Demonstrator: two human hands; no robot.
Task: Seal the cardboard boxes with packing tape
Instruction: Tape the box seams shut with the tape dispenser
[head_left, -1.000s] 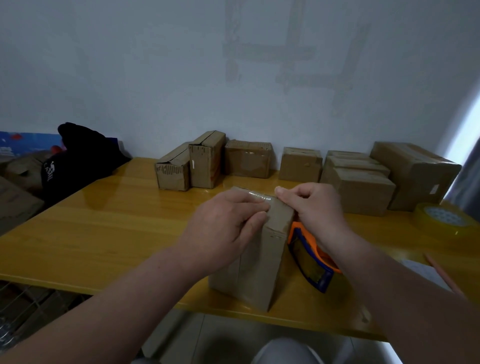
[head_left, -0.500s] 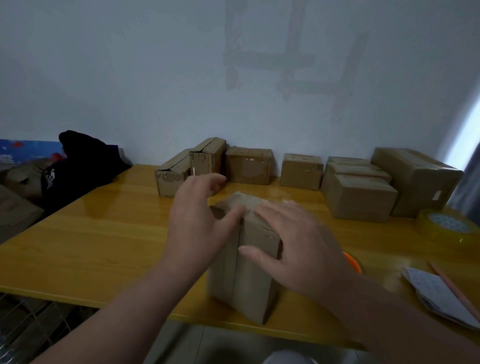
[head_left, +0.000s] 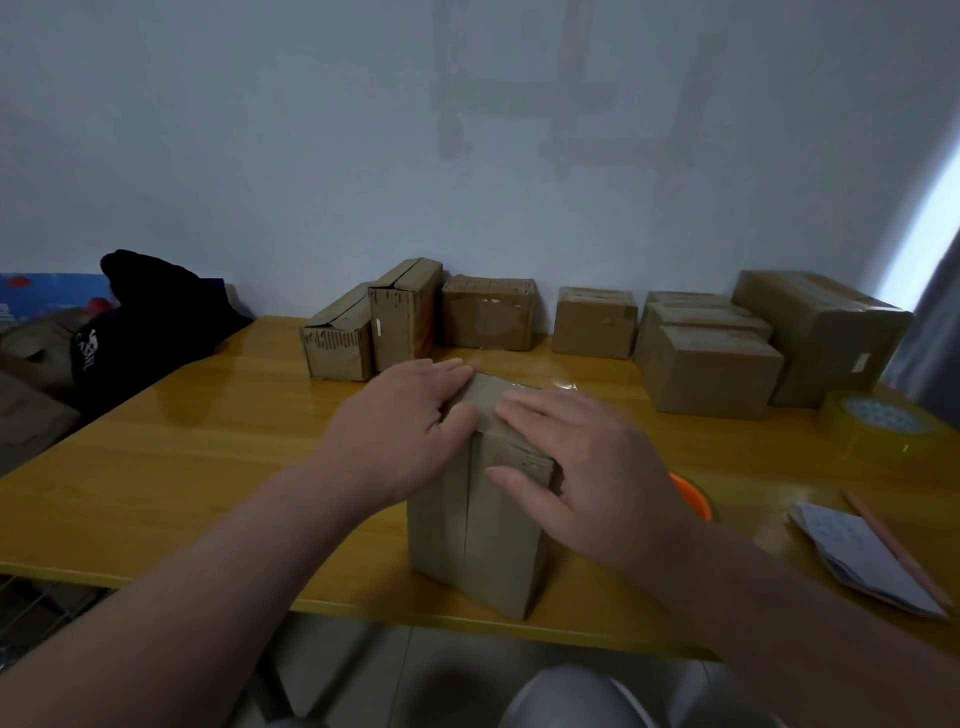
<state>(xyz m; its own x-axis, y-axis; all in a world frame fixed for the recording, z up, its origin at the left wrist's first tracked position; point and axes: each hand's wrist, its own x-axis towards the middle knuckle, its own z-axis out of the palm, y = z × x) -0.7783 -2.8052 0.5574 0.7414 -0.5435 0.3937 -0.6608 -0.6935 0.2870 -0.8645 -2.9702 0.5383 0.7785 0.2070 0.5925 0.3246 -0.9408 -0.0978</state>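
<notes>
The cardboard box (head_left: 478, 535) you are sealing stands upright on the yellow table (head_left: 156, 467), close to the table's near edge and straight in front of you. A vertical seam runs down its near face.

Your left hand (head_left: 400, 431) lies over the box's upper left edge, fingers straight and together, pressed flat against the top. Your right hand (head_left: 592, 467) rests on the right side of the top, fingers straight and slightly spread, thumb down on the near face. Neither hand curls round anything.

A strip of clear tape (head_left: 540, 376) lies along the top and juts out past the box's far edge. Just right of the box, mostly hidden behind your right hand, is an orange tape dispenser (head_left: 693, 501). Farther right of the box lie a stack of papers (head_left: 857, 561) with a pencil (head_left: 898, 551) beside it, and a roll of tape (head_left: 878, 423) sits right of and behind the box.

Behind the box, along the wall, stands a row of other cardboard boxes (head_left: 711, 369). Far to the left of the box, a black bag (head_left: 150, 322) sits at the table's end.
</notes>
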